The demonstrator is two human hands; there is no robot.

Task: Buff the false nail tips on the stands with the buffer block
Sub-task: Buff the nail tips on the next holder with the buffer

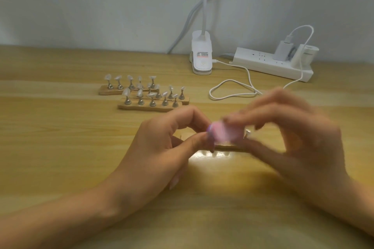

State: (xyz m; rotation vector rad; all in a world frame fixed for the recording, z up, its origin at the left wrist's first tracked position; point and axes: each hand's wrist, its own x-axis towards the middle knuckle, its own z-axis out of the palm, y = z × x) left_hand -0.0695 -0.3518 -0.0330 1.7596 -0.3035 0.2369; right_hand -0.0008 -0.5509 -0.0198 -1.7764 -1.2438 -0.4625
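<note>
Head | right hand (299,137) pinches buffer block (224,132) (blurred) | left hand (162,147) grip hidden, cannot tell

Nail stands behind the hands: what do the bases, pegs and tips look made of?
The long tan bases look like matte bare wood: pale brown, no shine. The small grey pegs seem to be metal, since they glint. The pale translucent nail tips are probably glossy plastic; the background shows through them.
</note>
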